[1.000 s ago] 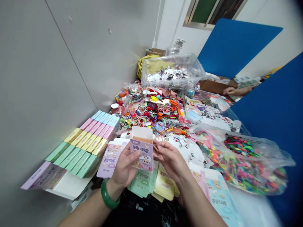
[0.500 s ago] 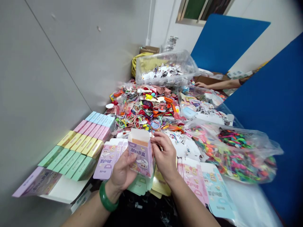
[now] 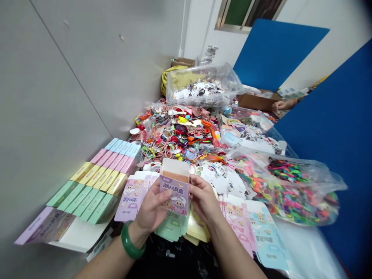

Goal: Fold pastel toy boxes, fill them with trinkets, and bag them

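While my left hand (image 3: 151, 211) has a closed grip on the purple box (image 3: 178, 198), my right hand (image 3: 205, 197) bends at its edge, pinch unclear. Held above green cartons (image 3: 171, 230) still flat, it looks formed but unclosed: white flap (image 3: 175, 166) up, front cartoon-printed. Leftward, rows of shut boxes (image 3: 95, 176) seem done.
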Tool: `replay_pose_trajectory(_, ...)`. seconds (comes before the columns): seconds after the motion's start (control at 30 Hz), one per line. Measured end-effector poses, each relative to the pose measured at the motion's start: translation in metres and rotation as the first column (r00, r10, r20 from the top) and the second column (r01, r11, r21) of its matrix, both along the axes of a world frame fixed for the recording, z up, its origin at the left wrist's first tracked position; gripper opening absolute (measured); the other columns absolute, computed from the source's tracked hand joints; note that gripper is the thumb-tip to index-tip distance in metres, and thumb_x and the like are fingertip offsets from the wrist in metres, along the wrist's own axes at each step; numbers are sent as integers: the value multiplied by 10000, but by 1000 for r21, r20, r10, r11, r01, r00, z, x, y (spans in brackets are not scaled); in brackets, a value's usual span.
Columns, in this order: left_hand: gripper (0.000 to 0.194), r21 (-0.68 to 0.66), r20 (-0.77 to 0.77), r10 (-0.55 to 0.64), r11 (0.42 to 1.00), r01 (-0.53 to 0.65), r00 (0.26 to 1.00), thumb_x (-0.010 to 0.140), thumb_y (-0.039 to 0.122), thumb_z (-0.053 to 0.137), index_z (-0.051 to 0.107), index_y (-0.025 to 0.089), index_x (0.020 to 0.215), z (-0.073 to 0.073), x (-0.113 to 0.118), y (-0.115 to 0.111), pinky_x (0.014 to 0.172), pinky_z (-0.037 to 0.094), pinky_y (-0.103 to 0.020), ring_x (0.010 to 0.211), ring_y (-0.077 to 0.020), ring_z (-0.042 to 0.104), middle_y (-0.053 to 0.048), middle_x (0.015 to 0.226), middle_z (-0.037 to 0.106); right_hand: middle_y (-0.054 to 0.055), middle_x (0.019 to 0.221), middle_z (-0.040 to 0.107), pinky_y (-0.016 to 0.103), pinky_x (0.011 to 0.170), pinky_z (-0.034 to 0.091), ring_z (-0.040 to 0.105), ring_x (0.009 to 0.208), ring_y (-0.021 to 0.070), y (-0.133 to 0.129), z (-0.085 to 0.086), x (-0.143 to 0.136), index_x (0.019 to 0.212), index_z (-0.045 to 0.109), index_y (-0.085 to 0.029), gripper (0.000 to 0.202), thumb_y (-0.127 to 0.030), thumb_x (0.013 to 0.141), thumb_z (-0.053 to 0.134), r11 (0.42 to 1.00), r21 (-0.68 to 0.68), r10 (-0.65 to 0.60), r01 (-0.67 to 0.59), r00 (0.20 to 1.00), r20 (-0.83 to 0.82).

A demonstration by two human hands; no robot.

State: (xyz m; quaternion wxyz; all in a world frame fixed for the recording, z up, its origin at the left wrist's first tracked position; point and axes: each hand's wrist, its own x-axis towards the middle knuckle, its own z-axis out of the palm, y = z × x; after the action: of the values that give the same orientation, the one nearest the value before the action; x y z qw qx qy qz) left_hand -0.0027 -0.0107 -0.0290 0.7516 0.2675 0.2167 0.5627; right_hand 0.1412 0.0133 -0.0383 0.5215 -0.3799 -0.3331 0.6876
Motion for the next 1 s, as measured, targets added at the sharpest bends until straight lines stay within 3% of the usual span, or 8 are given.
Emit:
replay_pose_trajectory(0.13, 323, 101, -230, 10, 995, 13, 973, 803, 227, 691, 601, 201, 1112, -4, -12, -1, 836, 522, -344, 931, -222, 668, -52, 1009, 720, -27, 604, 604, 215, 453, 412, 503, 462, 90, 5, 2, 15, 710, 611, -165, 210, -256, 628, 781, 993, -56, -103, 102, 995, -8)
replay_pose_trajectory(0.27, 296, 167, -529, 58, 985, 36, 847, 790, 213, 716, 612, 217, 1068, -8, -22, -1, 870, 487, -284, 961, -181, 636, -23, 1038, 700, -36, 580, 580, 204, 376, 331, 454, 392, 80, -4, 31, 45, 787, 619, -191, 100, -254, 763, 692, 959, 227, -205, 168, 967, 151)
replay_pose_trajectory(0.37, 280, 151, -635, 40, 986, 73, 771, 796, 244, 706, 621, 213, 1061, -9, -21, -1, 882, 479, -286, 982, -188, 623, -25, 1048, 688, -15, 605, 599, 220, 448, 399, 541, 498, 107, -14, 62, 59, 910, 666, -210, 86, -211, 853, 602, 891, 453, -189, -20, 892, 411)
replay_pose_trajectory(0.5, 304, 182, -728, 12, 967, 177, 685, 810, 280, 684, 625, 231, 1105, -7, -15, -3, 884, 465, -288, 986, -196, 616, -17, 1047, 682, 51, 858, 675, 275, 687, 475, 615, 788, 152, -19, 88, 54, 989, 685, -228, 247, -121, 902, 480, 716, 465, -248, -521, 433, 866)
replay_pose_trajectory(0.6, 296, 216, -783, 30, 949, 228, 621, 822, 279, 664, 628, 241, 1114, -3, -11, -5, 861, 462, -283, 952, -193, 615, -7, 1022, 682, 53, 865, 640, 261, 683, 454, 591, 796, 158, -17, 89, 42, 953, 665, -210, 233, -107, 896, 464, 685, 308, -313, -661, 116, 943)
replay_pose_trajectory(0.77, 294, 205, -807, 17, 946, 252, 590, 831, 265, 633, 623, 216, 1121, 1, -6, -5, 837, 466, -295, 923, -205, 608, -18, 1003, 682, 38, 857, 568, 243, 588, 411, 559, 709, 151, -13, 77, 32, 854, 565, -187, 24, -189, 870, 547, 756, 325, -430, -568, -57, 901)
replay_pose_trajectory(0.9, 285, 183, -772, 10, 961, 207, 636, 827, 288, 637, 629, 207, 1100, -4, -3, -7, 830, 473, -304, 912, -212, 607, -28, 999, 674, 67, 821, 586, 282, 549, 362, 574, 772, 243, -10, 65, 35, 843, 538, -210, 313, -506, 790, 624, 810, 406, -541, -422, -272, 796)
replay_pose_trajectory(1.0, 289, 187, -772, 31, 966, 181, 635, 818, 275, 650, 636, 212, 1099, -6, 0, -9, 818, 469, -298, 907, -212, 607, -25, 996, 675, 61, 778, 601, 273, 492, 323, 586, 704, 243, -10, 57, 36, 850, 503, -217, 429, -613, 734, 618, 881, 369, -452, -298, -295, 842)
